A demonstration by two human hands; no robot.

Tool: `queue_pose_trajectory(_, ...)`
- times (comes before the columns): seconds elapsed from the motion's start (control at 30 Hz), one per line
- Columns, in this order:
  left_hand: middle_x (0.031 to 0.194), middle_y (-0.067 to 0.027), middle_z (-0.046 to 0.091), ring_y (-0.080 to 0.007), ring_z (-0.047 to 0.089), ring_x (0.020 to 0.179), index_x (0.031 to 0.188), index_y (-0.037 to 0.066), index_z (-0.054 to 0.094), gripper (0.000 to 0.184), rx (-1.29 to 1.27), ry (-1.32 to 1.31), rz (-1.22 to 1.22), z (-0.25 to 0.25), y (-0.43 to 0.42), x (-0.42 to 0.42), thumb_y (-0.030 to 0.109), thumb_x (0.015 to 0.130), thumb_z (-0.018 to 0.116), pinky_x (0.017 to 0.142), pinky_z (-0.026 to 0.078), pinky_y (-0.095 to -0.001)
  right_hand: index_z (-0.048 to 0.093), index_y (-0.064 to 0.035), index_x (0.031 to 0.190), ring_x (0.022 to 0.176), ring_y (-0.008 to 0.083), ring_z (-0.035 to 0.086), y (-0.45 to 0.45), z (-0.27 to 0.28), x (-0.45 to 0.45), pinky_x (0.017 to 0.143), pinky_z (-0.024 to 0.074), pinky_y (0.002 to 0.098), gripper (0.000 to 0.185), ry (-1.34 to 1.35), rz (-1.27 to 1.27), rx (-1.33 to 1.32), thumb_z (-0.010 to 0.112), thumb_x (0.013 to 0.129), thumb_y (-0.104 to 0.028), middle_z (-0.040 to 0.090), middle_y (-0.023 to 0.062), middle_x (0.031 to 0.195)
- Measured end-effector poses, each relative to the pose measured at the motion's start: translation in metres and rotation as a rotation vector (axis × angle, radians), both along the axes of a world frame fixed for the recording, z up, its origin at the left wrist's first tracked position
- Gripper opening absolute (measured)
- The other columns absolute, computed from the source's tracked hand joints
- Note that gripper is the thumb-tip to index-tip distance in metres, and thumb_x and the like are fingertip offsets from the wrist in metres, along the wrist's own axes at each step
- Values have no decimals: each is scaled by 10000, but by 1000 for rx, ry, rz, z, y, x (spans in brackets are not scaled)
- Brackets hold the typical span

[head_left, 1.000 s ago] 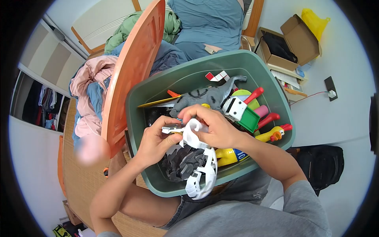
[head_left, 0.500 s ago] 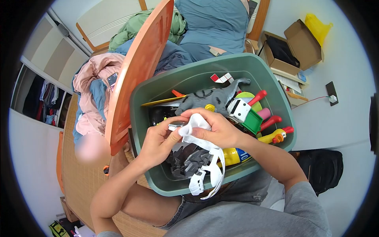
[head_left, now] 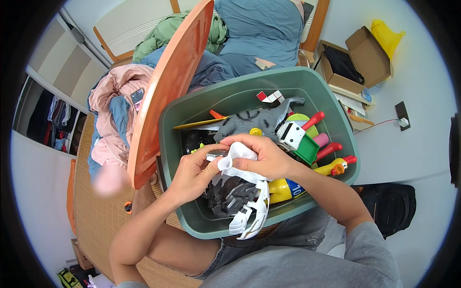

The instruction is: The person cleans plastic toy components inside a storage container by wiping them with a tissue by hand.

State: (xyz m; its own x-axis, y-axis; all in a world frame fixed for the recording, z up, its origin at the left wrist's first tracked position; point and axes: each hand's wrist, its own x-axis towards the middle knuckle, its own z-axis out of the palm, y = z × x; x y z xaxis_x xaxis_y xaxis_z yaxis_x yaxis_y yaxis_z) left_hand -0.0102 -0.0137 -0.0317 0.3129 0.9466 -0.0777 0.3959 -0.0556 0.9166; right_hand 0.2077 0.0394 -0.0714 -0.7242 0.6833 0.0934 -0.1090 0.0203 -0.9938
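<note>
My left hand (head_left: 194,176) and my right hand (head_left: 261,156) are close together over the green bin, both closed on a white band (head_left: 242,152) that looks soft and folded. From the band hangs a white plastic frame (head_left: 259,213) with openings in it, reaching down over the bin's near rim. A small silvery clear piece (head_left: 216,155) shows by my left fingers. Dark grey toy parts (head_left: 233,197) lie in the bin beneath my hands. Behind my fingers sits a grey striped toy animal (head_left: 252,120); its lower part is hidden.
The green bin (head_left: 225,234) also holds a yellow rubber chicken (head_left: 331,167), a white-and-green toy truck (head_left: 291,136) and red-handled toys (head_left: 314,120). An orange lid (head_left: 168,96) stands upright at its left. An open cardboard box (head_left: 367,55) and a black bag (head_left: 391,209) are at the right.
The hanging white frame has swung slightly and turned, its lower end shifting a little to the left and up. Both hands keep their hold on the band, nearly in place.
</note>
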Motion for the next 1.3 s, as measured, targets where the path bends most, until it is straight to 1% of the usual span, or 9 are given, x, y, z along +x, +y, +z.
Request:
queue_pose_trajectory(0.17, 952, -34, 655, -74, 595, 821, 1248, 3, 567, 361, -63, -101, 7, -5, 0, 1, 266, 1001, 558, 729, 504, -243, 502, -23, 1349, 1002, 116, 602, 2, 3, 5, 875, 489, 281, 479, -45, 17, 30, 659, 911, -135, 642, 74, 1103)
queue_pose_trajectory(0.23, 938, -30, 653, -68, 591, 819, 1247, 0, 566, 354, -66, -147, 25, -7, 1, 1, 255, 1001, 557, 726, 497, -236, 482, -40, 1382, 1044, 99, 586, 4, 1, 5, 901, 478, 267, 492, 40, 52, 0, 643, 928, -140, 620, 66, 1204)
queue_pose_trajectory(0.43, 973, -43, 659, -81, 603, 840, 1253, 3, 564, 360, -68, -50, -24, -3, 3, -1, 263, 1005, 550, 751, 510, -247, 480, -40, 1388, 1030, 103, 594, 2, 10, 3, 902, 482, 271, 480, -124, 10, 54, 608, 930, -104, 637, 64, 1163)
queue_pose_trajectory(0.67, 929, -54, 674, -86, 617, 820, 1260, 10, 566, 361, -68, -124, -3, -7, 3, -1, 259, 998, 557, 739, 510, -252, 501, -43, 1371, 1015, 103, 595, 2, 4, 5, 891, 486, 274, 477, 2, 30, 12, 633, 918, -116, 640, 62, 1138)
queue_pose_trajectory(0.73, 896, -70, 691, -104, 650, 813, 1265, 15, 569, 402, -28, -98, -14, -5, 4, -1, 310, 992, 571, 745, 531, -269, 465, -38, 1404, 1064, 113, 585, 1, 9, 5, 929, 468, 275, 509, -143, 17, 48, 597, 913, -62, 625, 80, 1196)
queue_pose_trajectory(0.83, 1009, -44, 661, -80, 603, 848, 1258, 10, 564, 366, -138, -65, -11, -2, 2, 0, 273, 1003, 554, 761, 506, -246, 443, -33, 1421, 1094, 122, 583, 1, 11, 4, 954, 457, 277, 535, -206, 20, 65, 588, 906, -34, 620, 91, 1227)
queue_pose_trajectory(0.93, 1000, -38, 655, -75, 592, 846, 1258, 11, 565, 358, -101, -125, -3, -5, 2, 0, 260, 1001, 558, 759, 498, -243, 449, -31, 1415, 1114, 126, 579, 3, 5, 6, 966, 451, 277, 537, -57, 65, -5, 597, 899, -25, 615, 96, 1247)
queue_pose_trajectory(0.97, 994, -35, 652, -74, 588, 843, 1257, 12, 566, 352, -122, -141, 7, -5, 1, 1, 253, 1001, 558, 758, 495, -241, 498, -49, 1379, 1003, 125, 612, 2, 0, 4, 887, 491, 284, 516, 0, 23, 12, 606, 875, -32, 649, 91, 1142)
queue_pose_trajectory(1.3, 927, -74, 689, -108, 652, 814, 1264, 11, 562, 386, -68, -127, 12, -6, 1, 1, 290, 997, 563, 749, 534, -268, 514, -34, 1362, 979, 114, 609, 0, 3, 4, 864, 499, 285, 493, -100, -15, 83, 629, 884, -73, 654, 79, 1101)
